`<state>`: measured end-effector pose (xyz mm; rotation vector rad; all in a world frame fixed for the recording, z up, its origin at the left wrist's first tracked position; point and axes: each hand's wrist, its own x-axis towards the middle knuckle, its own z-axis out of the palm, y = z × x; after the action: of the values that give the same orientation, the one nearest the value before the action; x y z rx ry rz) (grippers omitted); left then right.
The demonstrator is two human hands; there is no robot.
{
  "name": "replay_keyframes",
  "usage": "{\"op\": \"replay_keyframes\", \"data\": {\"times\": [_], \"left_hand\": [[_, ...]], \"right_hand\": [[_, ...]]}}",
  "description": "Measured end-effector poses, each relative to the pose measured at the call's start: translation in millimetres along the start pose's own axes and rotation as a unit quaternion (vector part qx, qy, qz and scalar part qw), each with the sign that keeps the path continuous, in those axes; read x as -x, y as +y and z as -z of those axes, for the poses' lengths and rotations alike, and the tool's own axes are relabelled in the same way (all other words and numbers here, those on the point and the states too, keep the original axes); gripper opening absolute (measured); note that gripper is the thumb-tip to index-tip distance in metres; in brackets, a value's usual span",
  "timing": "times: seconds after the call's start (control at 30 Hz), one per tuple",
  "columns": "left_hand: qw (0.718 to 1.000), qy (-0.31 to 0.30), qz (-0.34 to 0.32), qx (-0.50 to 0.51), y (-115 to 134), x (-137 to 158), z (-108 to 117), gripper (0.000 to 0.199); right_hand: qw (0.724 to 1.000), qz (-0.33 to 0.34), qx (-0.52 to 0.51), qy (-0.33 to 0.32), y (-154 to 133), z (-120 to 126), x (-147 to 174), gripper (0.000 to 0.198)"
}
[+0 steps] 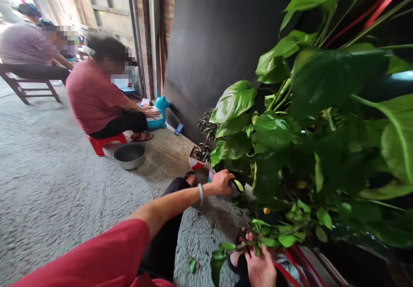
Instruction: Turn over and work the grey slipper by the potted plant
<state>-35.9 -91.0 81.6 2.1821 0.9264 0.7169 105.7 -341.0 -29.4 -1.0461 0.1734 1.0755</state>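
1. Clamped shut: left hand (222, 182), fingers curled round a dark object (237, 186) with a yellow-green patch, low among the stems of the big-leaved plant (316, 106). Cannot tell what the object is; too much of it hidden by the fingers.
2. Also closed: right hand (262, 266), at the bottom edge of the view, pinching a leafy sprig (267, 239) by its stem, just above a sandalled foot (237, 261).
3. Hold the sprig near its base rather than by the soft leaves, firm enough to steady it but without crushing the stem.
4. Work the left hand's object close to the plant's base, with the pale bracelet (200, 192) and wrist clear of the tangled stems.
5. Mind the small potted plant (196, 161) just left of the left hand, on the floor (64, 183) by the foot of the dark panel (219, 41); likely to tip if elbowed.
6. Part the overhanging leaves before reaching deeper, since much of the plant's base is hidden from this view.
7. Leave alone the things well apart on the floor to the left: 1 metal bowl (129, 155), and a seated person (93, 97) on a red stool (105, 143), hands resting on a blue toy animal (159, 112).
8. Watch the feet: loose leaf scraps on the gritty floor beside them.
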Motion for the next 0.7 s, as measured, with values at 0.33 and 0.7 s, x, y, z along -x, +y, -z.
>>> {"op": "replay_keyframes", "data": {"times": [0.33,0.7], "left_hand": [[0.988,0.096,-0.123,-0.011,41.0,-33.4,28.6,0.058],[0.943,-0.146,0.224,0.199,-39.6,75.0,13.7,0.046]], "right_hand": [[0.999,0.011,-0.033,0.038,-3.2,-16.2,6.4,0.044],[0.996,0.046,0.072,0.023,-7.7,-23.8,23.4,0.054]]}}
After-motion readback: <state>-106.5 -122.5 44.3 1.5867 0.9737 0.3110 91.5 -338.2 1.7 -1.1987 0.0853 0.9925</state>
